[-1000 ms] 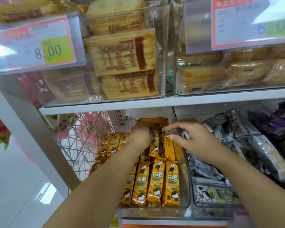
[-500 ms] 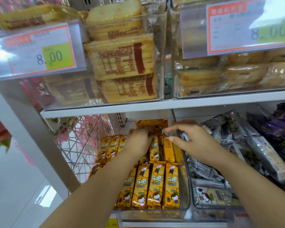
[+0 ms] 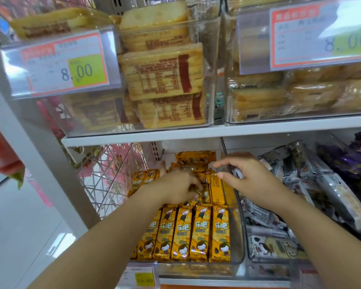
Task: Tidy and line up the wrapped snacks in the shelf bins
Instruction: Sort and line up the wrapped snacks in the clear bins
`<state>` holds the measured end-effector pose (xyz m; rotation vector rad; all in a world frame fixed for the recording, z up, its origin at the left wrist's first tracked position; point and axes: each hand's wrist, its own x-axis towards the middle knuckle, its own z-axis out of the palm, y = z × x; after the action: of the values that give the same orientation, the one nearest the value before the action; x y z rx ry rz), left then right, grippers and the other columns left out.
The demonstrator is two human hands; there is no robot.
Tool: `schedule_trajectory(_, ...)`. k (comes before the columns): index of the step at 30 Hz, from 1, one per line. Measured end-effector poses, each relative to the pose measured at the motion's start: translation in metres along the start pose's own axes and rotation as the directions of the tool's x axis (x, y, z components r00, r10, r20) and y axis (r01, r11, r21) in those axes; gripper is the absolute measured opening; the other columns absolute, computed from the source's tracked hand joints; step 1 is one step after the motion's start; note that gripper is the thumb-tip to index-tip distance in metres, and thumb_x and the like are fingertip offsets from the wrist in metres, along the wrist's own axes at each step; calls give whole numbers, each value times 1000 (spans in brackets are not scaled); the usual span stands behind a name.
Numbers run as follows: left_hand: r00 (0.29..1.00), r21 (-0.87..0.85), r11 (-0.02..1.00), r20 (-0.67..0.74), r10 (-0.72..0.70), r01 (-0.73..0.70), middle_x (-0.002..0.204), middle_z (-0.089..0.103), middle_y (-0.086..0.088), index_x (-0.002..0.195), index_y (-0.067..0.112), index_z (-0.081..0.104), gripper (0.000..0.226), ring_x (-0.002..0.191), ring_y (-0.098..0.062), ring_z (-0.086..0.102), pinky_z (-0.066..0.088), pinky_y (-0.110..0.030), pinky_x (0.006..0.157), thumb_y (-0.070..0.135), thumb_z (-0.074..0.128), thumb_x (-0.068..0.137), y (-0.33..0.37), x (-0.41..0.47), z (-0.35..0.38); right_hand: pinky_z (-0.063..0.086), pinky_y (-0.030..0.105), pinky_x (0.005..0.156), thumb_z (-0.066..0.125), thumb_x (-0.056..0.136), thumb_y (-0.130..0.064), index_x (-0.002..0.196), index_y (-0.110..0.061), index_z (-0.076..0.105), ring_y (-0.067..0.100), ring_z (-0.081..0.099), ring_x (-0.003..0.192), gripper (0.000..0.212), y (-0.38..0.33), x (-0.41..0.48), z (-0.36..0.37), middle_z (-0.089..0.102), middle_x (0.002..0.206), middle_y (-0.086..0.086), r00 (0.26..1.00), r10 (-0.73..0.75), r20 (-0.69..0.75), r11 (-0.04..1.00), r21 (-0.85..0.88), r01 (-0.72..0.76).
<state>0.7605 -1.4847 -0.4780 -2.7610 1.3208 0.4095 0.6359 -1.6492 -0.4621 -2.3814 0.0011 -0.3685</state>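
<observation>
Yellow wrapped snack bars fill a clear bin point(image 3: 237, 236) on the lower shelf. A neat front row point(image 3: 196, 232) stands side by side, labels up. Behind it, my left hand point(image 3: 175, 186) reaches into the middle row, its blurred fingers curled round a yellow bar point(image 3: 203, 195). One bar point(image 3: 217, 187) stands on its edge against the bin's right wall. Another yellow bar point(image 3: 194, 158) lies crosswise at the back. My right hand point(image 3: 250, 176) hovers over the right wall with thumb and fingers spread apart, holding nothing.
A second clear bin to the right holds jumbled grey-wrapped snacks point(image 3: 300, 184); purple packs point(image 3: 350, 161) lie beyond. The white shelf board point(image 3: 217, 130) just above carries bins of packed toast point(image 3: 163, 80) with price tags. A wire basket point(image 3: 108, 176) is on the left.
My left hand has drawn slightly toward me and its fingers have worked rightward among the middle-row bars. My right hand has stayed nearly in place above the bin's right wall.
</observation>
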Motion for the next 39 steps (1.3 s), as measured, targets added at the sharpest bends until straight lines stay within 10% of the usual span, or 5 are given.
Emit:
schedule_trajectory(8, 986, -39, 987, -51, -158, 157, 125, 55, 1, 116, 33, 62, 34, 130, -24, 37, -2, -68, 107, 51, 43, 95, 24, 14, -16, 38, 19, 96, 57, 92, -26, 117, -30, 63, -5, 50, 111, 26, -2, 1, -1, 60, 119, -19, 1000, -2, -1, 1000, -8, 2)
schedule_trajectory(19, 985, -85, 989, 133, -109, 121, 152, 34, -3, 147, 40, 24, 57, 145, -35, 8, -18, -68, 102, 37, 49, 95, 35, 25, -10, 40, 21, 96, 57, 91, -27, 116, -31, 64, -4, 50, 113, 26, 2, 2, 0, 61, 118, -19, 1000, -3, -2, 1000, -9, 3)
schedule_trajectory(31, 978, 32, 998, -207, -38, 46, 116, 62, 3, 122, 30, 53, 45, 131, -26, 38, -18, -65, 104, 61, 44, 89, 23, 25, 7, 41, 25, 96, 58, 91, -26, 113, -31, 64, 0, 50, 114, 23, -1, 1, 0, 61, 116, -17, 1000, -7, -11, 1000, -13, 7)
schedule_trajectory(35, 987, -41, 993, -106, -118, 114, 134, 54, -5, 145, 31, 27, 63, 140, -34, 24, -18, -65, 104, 56, 45, 90, 37, 30, 3, 36, 9, 89, 58, 91, -24, 112, -31, 64, -5, 50, 110, 23, -1, 1, 0, 60, 113, -20, 1000, -10, -9, 1000, 0, 10)
schedule_trajectory(39, 997, -123, 989, 9, -78, 78, 141, 47, -1, 138, 37, 39, 43, 140, -34, 24, -15, -69, 104, 39, 45, 95, 34, 30, -7, 40, 18, 95, 58, 91, -25, 113, -32, 64, -4, 51, 112, 23, 1, 1, 0, 61, 117, -19, 1000, -5, 2, 1000, 13, 5)
